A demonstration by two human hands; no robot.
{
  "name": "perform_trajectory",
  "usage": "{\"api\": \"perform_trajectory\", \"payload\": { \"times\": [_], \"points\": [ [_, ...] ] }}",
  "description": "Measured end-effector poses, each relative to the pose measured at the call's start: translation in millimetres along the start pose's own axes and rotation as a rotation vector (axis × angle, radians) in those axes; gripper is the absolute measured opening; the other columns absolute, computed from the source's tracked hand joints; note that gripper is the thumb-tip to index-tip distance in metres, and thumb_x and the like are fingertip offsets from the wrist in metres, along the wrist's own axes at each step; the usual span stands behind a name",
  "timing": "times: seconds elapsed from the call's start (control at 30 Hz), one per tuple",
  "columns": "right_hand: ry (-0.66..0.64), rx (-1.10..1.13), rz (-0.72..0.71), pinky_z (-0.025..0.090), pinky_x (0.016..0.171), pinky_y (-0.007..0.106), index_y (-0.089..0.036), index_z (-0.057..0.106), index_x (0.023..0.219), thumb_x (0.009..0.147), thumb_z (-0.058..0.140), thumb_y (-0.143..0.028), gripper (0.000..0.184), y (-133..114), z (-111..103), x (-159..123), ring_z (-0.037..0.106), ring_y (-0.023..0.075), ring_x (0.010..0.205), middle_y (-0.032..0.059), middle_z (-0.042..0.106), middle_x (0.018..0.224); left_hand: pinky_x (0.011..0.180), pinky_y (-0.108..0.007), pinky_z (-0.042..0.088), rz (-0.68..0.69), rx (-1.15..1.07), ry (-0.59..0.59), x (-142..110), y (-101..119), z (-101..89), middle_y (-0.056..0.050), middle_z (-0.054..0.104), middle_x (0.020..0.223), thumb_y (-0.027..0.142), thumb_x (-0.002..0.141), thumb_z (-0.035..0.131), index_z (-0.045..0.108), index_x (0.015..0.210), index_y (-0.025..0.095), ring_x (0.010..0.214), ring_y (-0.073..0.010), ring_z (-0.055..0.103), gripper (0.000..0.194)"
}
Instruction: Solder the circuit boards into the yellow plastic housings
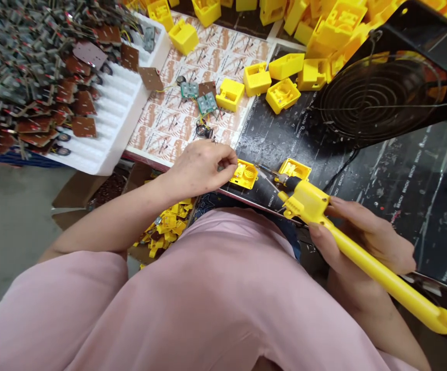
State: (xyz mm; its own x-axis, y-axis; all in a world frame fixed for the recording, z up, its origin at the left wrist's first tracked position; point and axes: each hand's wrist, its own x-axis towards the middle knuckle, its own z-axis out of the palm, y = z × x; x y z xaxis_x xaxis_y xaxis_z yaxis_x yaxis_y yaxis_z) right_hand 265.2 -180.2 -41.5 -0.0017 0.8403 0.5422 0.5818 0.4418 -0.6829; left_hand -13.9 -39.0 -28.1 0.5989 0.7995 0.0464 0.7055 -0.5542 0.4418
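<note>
My right hand (366,237) is wrapped around a yellow soldering gun (312,201) with a dark cord at its rear end. Its metal tip and thin solder guide point left, at the right edge of a small open yellow plastic case (245,174) on the black mat. My left hand (208,165) is at that case's left side, thumb and forefinger pinched together. What sits between those fingertips is too small to make out. A second open yellow case (295,169) lies just behind the gun's nozzle, partly covered by it.
A black fan (366,103) stands at the back right. Several yellow cases (257,80) and wired circuit boards (207,103) lie further back. At the left, a white foam tray (119,118) bears a heap of boards. Below the bench edge is a box of yellow parts (169,226).
</note>
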Motion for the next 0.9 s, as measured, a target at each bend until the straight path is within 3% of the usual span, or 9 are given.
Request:
{"api": "perform_trajectory", "payload": {
  "times": [0.07,0.17,0.27,0.53,0.73,0.9],
  "points": [
    [0.031,0.047,-0.037,0.064,0.060,0.034,-0.029,0.073,0.132,0.085,0.087,-0.012,0.052,-7.4,5.7,6.0,0.078,0.0216,0.075,0.0024,0.081,0.095,0.077,-0.029,0.053,0.027,0.013,0.013,-1.5,0.1,-0.3,-0.003,0.080,0.082,0.029,0.091,0.054,0.080,0.090,0.019,0.077,-0.0179,0.073,0.028],
    [-0.081,-0.021,-0.071,0.064,0.058,0.029,-0.026,0.072,0.113,0.085,0.087,-0.012,0.035,-14.3,8.4,15.3,0.077,0.0191,0.074,0.0008,0.080,0.088,0.075,-0.028,0.052,0.045,0.027,0.020,-2.2,-0.4,-0.6,-0.003,0.080,0.082,0.029,0.092,0.054,0.080,0.091,0.019,0.076,-0.0175,0.072,0.029],
    [-0.101,-0.067,-0.146,0.062,0.053,0.027,-0.026,0.069,0.101,0.086,0.088,-0.016,0.027,-14.2,7.8,22.6,0.076,0.0171,0.069,-0.0002,0.079,0.085,0.075,-0.029,0.052,0.061,0.039,0.021,-1.8,-0.4,0.1,-0.003,0.080,0.081,0.029,0.093,0.054,0.080,0.090,0.019,0.076,-0.0179,0.073,0.029],
    [-0.232,-0.178,-0.321,0.061,0.055,0.025,-0.025,0.066,0.098,0.084,0.088,-0.011,0.029,-14.4,5.9,29.7,0.077,0.0172,0.069,0.0010,0.081,0.085,0.077,-0.032,0.053,0.083,0.120,0.046,-1.0,1.3,5.3,-0.004,0.079,0.078,0.027,0.094,0.052,0.080,0.089,0.019,0.075,-0.0206,0.073,0.030],
    [-0.238,-0.143,-0.153,0.066,0.066,0.029,-0.025,0.066,0.096,0.101,0.068,-0.020,0.007,-15.0,-5.5,23.4,0.077,0.0168,0.072,0.0022,0.077,0.083,0.078,-0.034,0.053,0.112,0.171,0.049,-0.7,1.9,6.8,-0.005,0.077,0.075,0.027,0.095,0.050,0.081,0.089,0.018,0.078,-0.0226,0.073,0.032],
    [-0.213,-0.142,-0.226,0.064,0.060,0.026,-0.024,0.068,0.094,0.095,0.077,-0.016,0.012,-16.5,-1.1,26.1,0.075,0.0157,0.066,0.0008,0.076,0.079,0.079,-0.035,0.053,0.093,0.181,0.017,0.3,2.8,4.3,-0.005,0.077,0.077,0.026,0.095,0.051,0.081,0.091,0.018,0.078,-0.0221,0.072,0.031]
  ]
}}
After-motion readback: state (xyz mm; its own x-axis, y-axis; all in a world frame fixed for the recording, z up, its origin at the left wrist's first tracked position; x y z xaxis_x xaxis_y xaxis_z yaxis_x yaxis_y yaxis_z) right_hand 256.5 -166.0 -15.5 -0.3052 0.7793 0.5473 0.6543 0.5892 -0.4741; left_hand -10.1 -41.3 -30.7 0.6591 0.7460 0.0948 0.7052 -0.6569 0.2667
